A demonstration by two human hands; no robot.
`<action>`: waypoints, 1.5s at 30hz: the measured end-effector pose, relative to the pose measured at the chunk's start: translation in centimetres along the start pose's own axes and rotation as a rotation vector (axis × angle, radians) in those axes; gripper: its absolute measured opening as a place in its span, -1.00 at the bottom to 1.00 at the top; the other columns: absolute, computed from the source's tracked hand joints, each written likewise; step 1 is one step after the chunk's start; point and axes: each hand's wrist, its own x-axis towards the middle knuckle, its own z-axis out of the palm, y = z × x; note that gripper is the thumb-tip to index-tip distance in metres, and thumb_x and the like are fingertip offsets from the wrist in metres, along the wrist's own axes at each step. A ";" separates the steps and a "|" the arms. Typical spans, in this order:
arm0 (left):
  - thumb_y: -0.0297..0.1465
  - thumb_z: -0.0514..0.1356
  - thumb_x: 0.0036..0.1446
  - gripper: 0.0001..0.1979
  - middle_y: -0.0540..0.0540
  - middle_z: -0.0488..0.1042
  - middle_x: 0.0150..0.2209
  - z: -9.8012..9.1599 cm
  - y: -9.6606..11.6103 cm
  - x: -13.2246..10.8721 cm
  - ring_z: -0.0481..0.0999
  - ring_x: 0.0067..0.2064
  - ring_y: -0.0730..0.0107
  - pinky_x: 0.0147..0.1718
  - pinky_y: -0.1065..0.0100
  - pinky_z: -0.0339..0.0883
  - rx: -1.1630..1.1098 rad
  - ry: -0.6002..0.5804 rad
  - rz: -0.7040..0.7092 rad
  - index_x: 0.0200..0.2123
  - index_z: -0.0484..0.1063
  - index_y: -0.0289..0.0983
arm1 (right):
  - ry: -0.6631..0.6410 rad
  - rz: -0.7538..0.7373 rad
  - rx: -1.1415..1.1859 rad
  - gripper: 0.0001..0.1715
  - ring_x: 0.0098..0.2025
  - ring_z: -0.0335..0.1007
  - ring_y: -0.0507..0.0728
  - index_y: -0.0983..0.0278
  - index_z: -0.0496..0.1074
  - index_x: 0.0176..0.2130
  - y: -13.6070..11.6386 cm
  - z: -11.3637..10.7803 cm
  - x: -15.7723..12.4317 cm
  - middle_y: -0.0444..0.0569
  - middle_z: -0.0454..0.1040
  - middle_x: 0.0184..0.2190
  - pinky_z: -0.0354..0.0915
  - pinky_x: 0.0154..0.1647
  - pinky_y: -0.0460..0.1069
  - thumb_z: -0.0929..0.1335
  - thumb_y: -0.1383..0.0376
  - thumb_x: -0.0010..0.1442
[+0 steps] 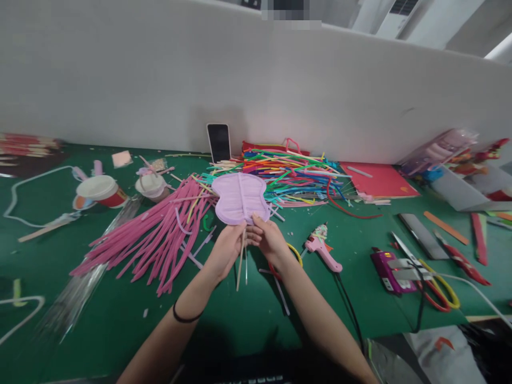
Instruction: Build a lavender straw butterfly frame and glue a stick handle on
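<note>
Both hands hold up a lilac butterfly-shaped piece point(240, 200), its surface made of rows side by side with a ridge down the middle. My left hand point(228, 248) is closed at its lower edge, where a thin wooden stick point(240, 264) hangs down between the hands. Pressed on the lower right edge, my right hand point(270, 237) has its thumb on the front; its other fingers are partly hidden behind. Beyond the piece lies a heap of multicoloured pipe cleaners point(288, 173). To the left spreads a bundle of pink pipe cleaners point(160, 234).
A pink glue gun point(324, 250) lies to the right, its black cord running toward me. Further right are scissors point(440, 290), a purple device point(394, 272) and a white box point(460, 189). Paper cups point(102, 191) stand at left. A phone point(219, 143) leans on the grey partition point(160, 74).
</note>
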 end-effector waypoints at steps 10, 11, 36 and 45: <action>-0.25 0.32 0.16 -0.35 -0.22 0.56 -0.01 -2.0 0.0 -4.0 0.63 -0.13 0.23 -0.08 0.22 0.44 0.298 -0.066 -0.125 0.24 0.15 -0.21 | 0.052 -0.025 0.023 -0.57 -0.46 0.46 0.02 0.24 0.56 -0.24 0.5 0.2 -1.4 -0.12 0.60 -0.40 0.41 -0.45 -0.09 0.58 0.06 -0.06; -0.24 0.30 0.17 -0.32 -0.20 0.57 -0.04 -1.9 0.0 -4.3 0.64 -0.18 0.26 -0.14 0.23 0.46 0.303 -0.053 -0.126 0.27 0.09 -0.19 | 0.052 -0.029 0.035 -0.57 -0.44 0.48 0.03 0.24 0.56 -0.24 0.5 0.3 -1.5 -0.12 0.62 -0.38 0.44 -0.39 -0.08 0.58 0.06 -0.05; -0.28 0.29 0.17 -0.49 0.02 0.53 -0.43 0.6 2.4 -4.5 0.50 -0.58 0.44 -0.62 0.45 0.37 0.338 0.215 0.107 0.15 0.29 -0.26 | 0.157 -0.098 0.092 -0.81 -0.26 0.63 0.11 0.25 0.55 -0.27 -2.5 3.0 -1.2 -0.07 0.66 -0.30 0.50 -0.05 0.00 0.45 0.17 0.18; -0.29 0.32 0.12 -0.76 -0.22 0.66 -0.18 -0.6 6.7 -5.1 0.68 -0.18 0.08 -0.35 0.28 0.58 0.321 0.041 0.209 -0.15 0.55 -0.26 | 0.121 -0.086 -0.038 -0.86 -0.38 0.59 0.05 0.28 0.54 -0.31 -4.5 3.8 -1.9 -0.08 0.62 -0.36 0.48 -0.29 -0.08 0.40 0.26 0.22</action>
